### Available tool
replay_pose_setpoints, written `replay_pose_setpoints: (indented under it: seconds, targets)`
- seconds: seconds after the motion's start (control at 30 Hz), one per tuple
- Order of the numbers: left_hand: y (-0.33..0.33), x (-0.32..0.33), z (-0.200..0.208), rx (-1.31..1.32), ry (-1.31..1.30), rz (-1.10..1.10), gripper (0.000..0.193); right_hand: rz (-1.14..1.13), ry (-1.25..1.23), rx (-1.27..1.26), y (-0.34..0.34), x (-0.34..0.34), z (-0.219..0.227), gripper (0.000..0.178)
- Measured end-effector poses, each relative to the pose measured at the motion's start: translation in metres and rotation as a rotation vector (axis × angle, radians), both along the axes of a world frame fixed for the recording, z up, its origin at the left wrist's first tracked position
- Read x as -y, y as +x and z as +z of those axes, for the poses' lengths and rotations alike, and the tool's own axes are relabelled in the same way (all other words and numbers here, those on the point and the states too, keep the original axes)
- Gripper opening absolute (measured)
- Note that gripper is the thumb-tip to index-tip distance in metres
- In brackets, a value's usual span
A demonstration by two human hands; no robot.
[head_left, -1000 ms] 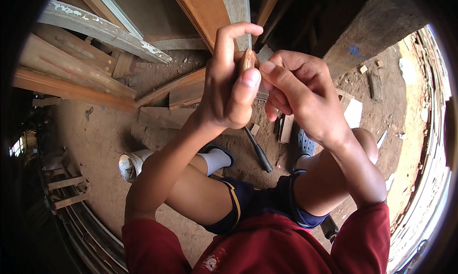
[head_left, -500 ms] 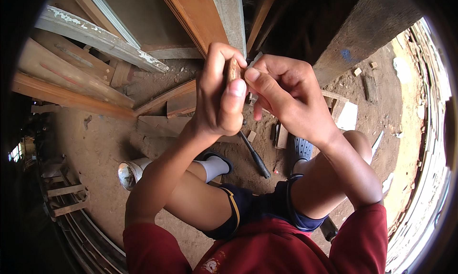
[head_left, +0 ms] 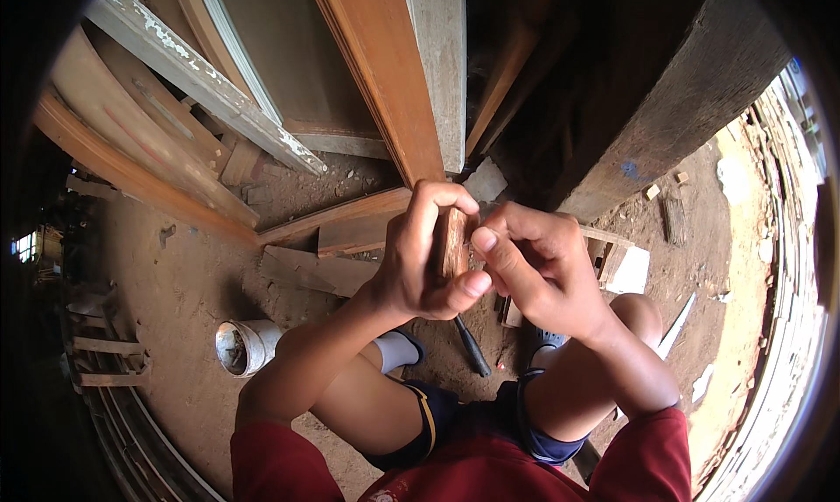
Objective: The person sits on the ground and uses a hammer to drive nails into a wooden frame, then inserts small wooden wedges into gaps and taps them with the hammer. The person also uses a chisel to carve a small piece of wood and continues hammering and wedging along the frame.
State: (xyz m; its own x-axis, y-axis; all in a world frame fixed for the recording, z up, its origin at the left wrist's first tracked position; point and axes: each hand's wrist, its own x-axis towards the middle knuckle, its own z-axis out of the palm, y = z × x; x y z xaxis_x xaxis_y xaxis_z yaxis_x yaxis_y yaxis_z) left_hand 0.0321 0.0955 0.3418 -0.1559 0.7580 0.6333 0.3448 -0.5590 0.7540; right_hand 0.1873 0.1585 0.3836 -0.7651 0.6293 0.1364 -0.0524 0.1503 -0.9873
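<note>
In front of me, my left hand (head_left: 409,266) grips a short, rough piece of brown wood (head_left: 455,244) between its curled fingers and thumb. The wood stands roughly upright, with a worn, streaky face turned to the right. Close against its right side is my right hand (head_left: 556,275), thumb and forefinger pinched together. Whatever those fingertips hold, if anything, is too small to make out. Below the hands, on the ground between my feet, lies a tool with a black handle (head_left: 473,349); its far end is hidden behind my left hand.
Boards and frames lean ahead, among them an orange-brown plank (head_left: 385,73) and a peeling white beam (head_left: 210,78). A thick dark post (head_left: 682,91) rises at the right. A whitish bucket (head_left: 261,343) stands left of my leg. Wood offcuts (head_left: 319,270) lie on the dirt floor.
Both hands have come lower and nearer my body, still together. The wood piece now shows a broader face. The whole view has tilted slightly, so the boards sit lower in the picture.
</note>
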Motion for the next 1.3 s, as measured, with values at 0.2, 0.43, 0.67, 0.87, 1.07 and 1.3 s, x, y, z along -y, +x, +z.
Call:
replay_pose_setpoints:
  seconds: [0.2, 0.43, 0.67, 0.87, 1.07, 1.3]
  targets:
    - [-0.005, -0.002, 0.016, -0.341, 0.145, -0.009, 0.071, -0.024, 0.355, -0.199, 0.012, 0.001, 0.004, 0.006]
    - [0.004, 0.008, 0.027, -0.411, 0.229, 0.075, 0.075, 0.000, 0.454, -0.284, 0.017, 0.001, 0.010, 0.011]
    - [-0.003, 0.012, 0.026, -0.406, 0.192, 0.017, 0.079, -0.002, 0.657, -0.282, 0.017, 0.003, 0.014, 0.015]
    - [-0.005, 0.009, 0.025, -0.385, 0.172, -0.062, 0.078, 0.006, 0.596, -0.276, 0.017, 0.007, 0.010, 0.013]
    - [-0.008, 0.008, 0.023, -0.393, 0.140, -0.115, 0.076, -0.021, 0.526, -0.239, 0.019, 0.015, 0.009, 0.009]
    - [0.001, 0.005, 0.028, -0.421, 0.202, -0.045, 0.073, -0.079, 0.167, -0.323, 0.019, 0.013, 0.003, 0.015]
